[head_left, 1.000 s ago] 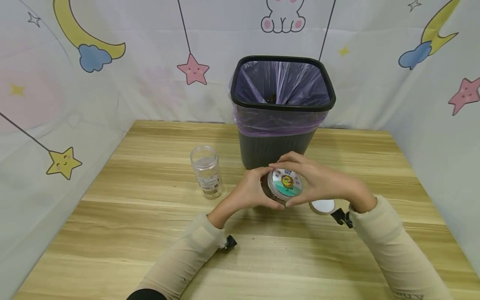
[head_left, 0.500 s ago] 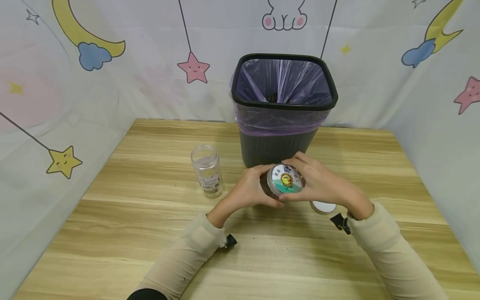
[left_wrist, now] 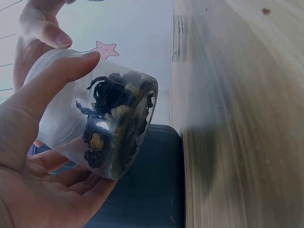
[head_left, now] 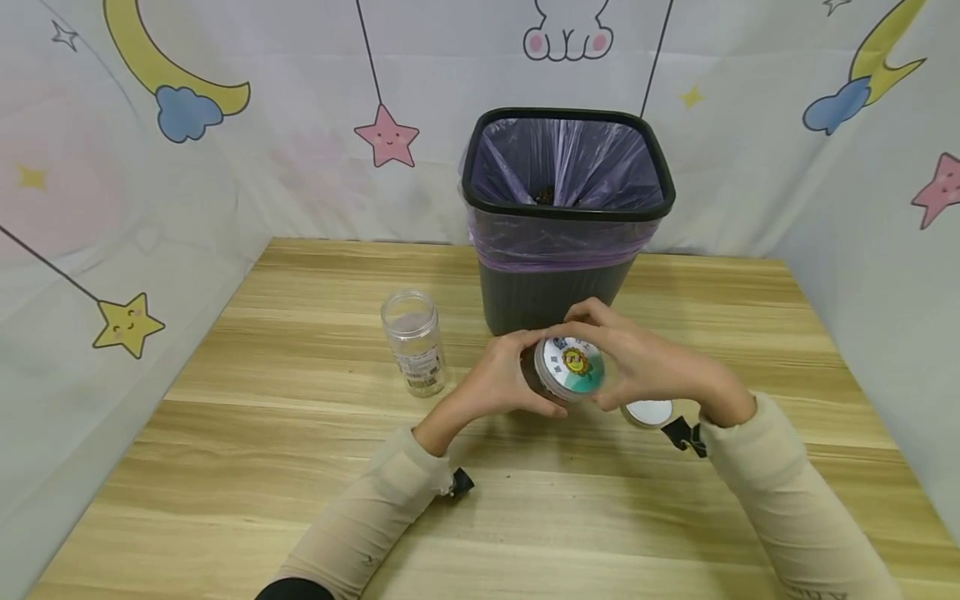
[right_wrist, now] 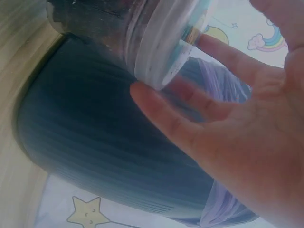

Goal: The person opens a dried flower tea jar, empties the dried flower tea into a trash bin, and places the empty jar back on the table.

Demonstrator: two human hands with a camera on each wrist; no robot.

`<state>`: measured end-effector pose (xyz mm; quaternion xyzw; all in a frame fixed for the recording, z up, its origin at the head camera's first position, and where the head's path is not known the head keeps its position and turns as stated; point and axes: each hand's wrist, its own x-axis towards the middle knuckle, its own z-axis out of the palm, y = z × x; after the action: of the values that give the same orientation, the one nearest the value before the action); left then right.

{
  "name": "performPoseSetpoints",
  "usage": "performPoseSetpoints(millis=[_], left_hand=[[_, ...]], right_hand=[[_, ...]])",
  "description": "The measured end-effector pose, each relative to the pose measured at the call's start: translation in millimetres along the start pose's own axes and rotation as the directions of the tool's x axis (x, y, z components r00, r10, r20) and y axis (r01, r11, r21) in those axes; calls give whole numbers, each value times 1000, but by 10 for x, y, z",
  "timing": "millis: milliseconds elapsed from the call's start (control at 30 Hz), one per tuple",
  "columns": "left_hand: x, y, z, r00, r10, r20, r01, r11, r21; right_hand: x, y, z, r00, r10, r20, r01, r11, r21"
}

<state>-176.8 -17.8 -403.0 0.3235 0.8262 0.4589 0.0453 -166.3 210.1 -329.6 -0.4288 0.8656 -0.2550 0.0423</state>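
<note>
A clear plastic jar (left_wrist: 107, 114) holds dark dried pieces and small yellowish flowers, seen up close in the left wrist view. My left hand (head_left: 501, 379) grips its body, thumb on one side and fingers round the other. On top sits a lid (head_left: 573, 367) with a sunflower label, tilted toward the head camera. My right hand (head_left: 637, 362) is spread about this lid. In the right wrist view its fingers (right_wrist: 166, 118) lie beside the lid's rim, fairly straight, and the thumb stands apart from it; whether any fingertip touches cannot be told.
Behind the hands stands a dark bin (head_left: 555, 292) with a purple liner and something dark inside. An uncapped clear jar (head_left: 414, 346) is upright on the wooden table (head_left: 300, 467) to the left. Under the right hand lies a white round lid (head_left: 648, 412).
The label on the lid has turned counterclockwise over the last half second. The right hand closed in on the lid, then spread wider again. The left hand keeps its place on the jar.
</note>
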Motion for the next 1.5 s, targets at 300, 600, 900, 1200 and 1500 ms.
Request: performPoseSetpoints(millis=[300, 600, 900, 1200, 1500], left_hand=[[-3, -4, -20, 1000, 6, -12, -6, 999, 32], [-11, 15, -12, 1000, 10, -3, -10, 999, 30], [-15, 29, -2, 999, 0, 35, -2, 999, 40], [-11, 21, -1, 998, 14, 56, -15, 1000, 20], [-13, 12, -3, 998, 4, 57, -6, 999, 40]], right_hand=[[32, -58, 123, 987, 136, -86, -148, 978, -144], [41, -11, 124, 992, 44, -115, -55, 994, -97], [29, 5, 58, 998, -48, -38, 47, 998, -37], [-29, -47, 9, 998, 23, 55, -23, 1000, 1], [5, -95, 129, 993, 114, -13, -115, 989, -88]])
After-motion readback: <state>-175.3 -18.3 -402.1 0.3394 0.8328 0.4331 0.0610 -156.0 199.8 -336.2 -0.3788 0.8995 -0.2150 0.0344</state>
